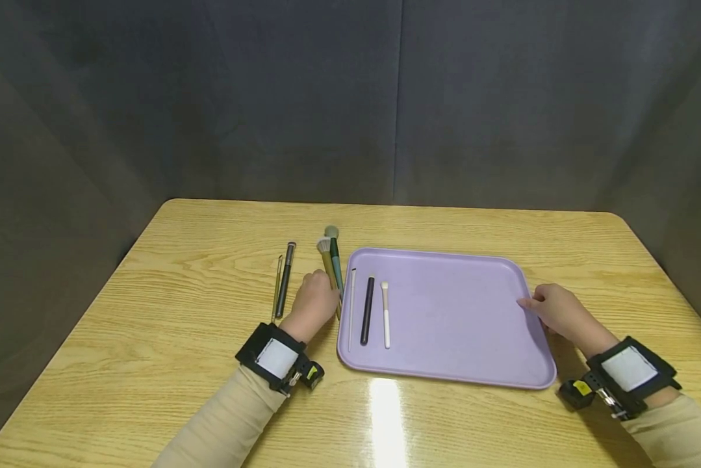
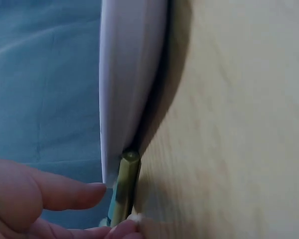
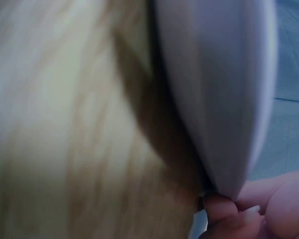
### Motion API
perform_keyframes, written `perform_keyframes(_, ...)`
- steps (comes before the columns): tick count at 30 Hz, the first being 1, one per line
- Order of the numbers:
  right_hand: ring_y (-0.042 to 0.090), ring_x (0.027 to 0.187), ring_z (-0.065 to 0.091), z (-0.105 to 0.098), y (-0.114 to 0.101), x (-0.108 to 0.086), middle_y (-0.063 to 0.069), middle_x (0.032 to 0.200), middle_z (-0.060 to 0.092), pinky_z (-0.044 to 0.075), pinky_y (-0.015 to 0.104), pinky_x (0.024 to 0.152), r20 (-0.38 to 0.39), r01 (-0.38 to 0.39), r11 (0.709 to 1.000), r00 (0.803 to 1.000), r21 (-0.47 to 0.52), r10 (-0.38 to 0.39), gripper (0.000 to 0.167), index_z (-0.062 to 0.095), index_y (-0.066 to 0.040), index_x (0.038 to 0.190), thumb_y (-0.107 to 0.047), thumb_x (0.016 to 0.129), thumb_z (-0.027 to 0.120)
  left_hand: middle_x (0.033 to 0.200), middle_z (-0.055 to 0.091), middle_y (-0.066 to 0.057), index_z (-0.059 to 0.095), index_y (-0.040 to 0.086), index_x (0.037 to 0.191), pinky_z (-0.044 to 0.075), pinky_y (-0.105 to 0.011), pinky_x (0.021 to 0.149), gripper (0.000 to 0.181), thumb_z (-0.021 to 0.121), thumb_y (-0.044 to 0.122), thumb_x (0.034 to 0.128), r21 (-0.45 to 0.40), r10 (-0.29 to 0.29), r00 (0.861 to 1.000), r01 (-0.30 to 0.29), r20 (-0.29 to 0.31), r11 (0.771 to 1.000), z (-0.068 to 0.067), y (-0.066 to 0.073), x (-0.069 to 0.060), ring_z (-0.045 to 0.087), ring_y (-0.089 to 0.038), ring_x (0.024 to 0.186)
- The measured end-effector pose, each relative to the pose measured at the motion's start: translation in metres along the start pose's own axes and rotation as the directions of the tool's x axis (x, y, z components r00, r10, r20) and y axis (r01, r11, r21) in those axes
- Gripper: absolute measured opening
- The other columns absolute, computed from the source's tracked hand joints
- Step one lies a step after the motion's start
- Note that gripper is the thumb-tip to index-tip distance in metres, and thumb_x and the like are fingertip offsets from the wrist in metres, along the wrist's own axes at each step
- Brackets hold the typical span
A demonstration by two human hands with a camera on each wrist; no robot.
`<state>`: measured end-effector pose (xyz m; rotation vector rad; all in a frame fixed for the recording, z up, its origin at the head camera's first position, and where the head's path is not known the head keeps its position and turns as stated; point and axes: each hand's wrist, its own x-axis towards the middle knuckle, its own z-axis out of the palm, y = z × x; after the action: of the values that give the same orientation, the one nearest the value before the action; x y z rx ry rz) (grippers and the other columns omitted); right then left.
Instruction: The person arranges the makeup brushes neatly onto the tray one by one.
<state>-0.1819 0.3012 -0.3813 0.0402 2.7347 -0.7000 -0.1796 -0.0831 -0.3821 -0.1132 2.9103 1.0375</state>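
The olive-gold makeup brush (image 2: 127,184) lies right at the left grip (image 1: 313,300), whether clasped I cannot tell; the right grip (image 1: 562,313) pinches the lavender tray (image 1: 455,312) by its rim.

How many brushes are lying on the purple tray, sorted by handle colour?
On the purple tray:
Pale grey handle: 1, the thin brush
Black handle: 1, the middle brush
White handle: 1, the brush with the pale tip
Total: 3 brushes
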Motion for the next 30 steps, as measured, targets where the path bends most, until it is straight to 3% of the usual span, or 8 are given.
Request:
perform_keyframes(10,0.021,0.061,0.047,0.0,-0.001,-0.001,0.009,0.068,0.046,0.043,0.033,0.053,0.002,0.01,1.0,1.0,0.003,-0.01,0.026,0.048,0.004,0.082,-0.014,0.101,0.051,0.068,0.05,-0.01,0.059,-0.007,0.083,0.039,-0.027,0.045,0.016,0.057,0.005,0.0925,-0.033,-0.016,1.0,0.016,0.008,0.999,0.001,-0.003,0.009,0.05,-0.021,0.056)
perform_keyframes(17,0.02,0.059,0.047,0.0,0.001,0.001,0.008,0.067,0.045,0.043,0.033,0.051,-0.001,0.022,1.0,1.0,0.006,-0.022,0.027,0.047,0.003,0.08,-0.015,0.101,0.051,0.076,0.051,-0.014,0.06,-0.007,0.084,0.042,-0.031,0.051,0.017,0.057,0.007,0.0934,-0.036,-0.027,1.0,0.027,0.004,0.999,0.001,-0.002,0.016,0.053,-0.024,0.063)
perform_keyframes(23,0.019,0.057,0.046,0.001,0.001,0.001,0.007,0.065,0.044,0.042,0.032,0.05,-0.005,0.026,1.0,1.0,0.01,-0.026,0.028,0.047,0.002,0.079,-0.015,0.101,0.051,0.084,0.051,-0.018,0.061,-0.01,0.089,0.047,-0.035,0.054,0.015,0.055,0.003,0.0919,0.017,-0.041,0.999,0.04,0.017,0.999,0.002,-0.001,0.02,0.055,-0.028,0.069)
perform_keyframes(30,0.02,0.06,0.047,0.0,0.001,0.001,0.008,0.067,0.045,0.042,0.033,0.053,0.004,0.021,1.0,1.0,-0.001,-0.021,0.027,0.048,0.004,0.082,-0.015,0.101,0.051,0.076,0.053,-0.015,0.061,-0.008,0.084,0.047,-0.032,0.05,0.012,0.054,0.0,0.0897,0.038,-0.039,0.999,0.038,0.015,0.999,0.002,0.001,0.023,0.057,-0.026,0.063)
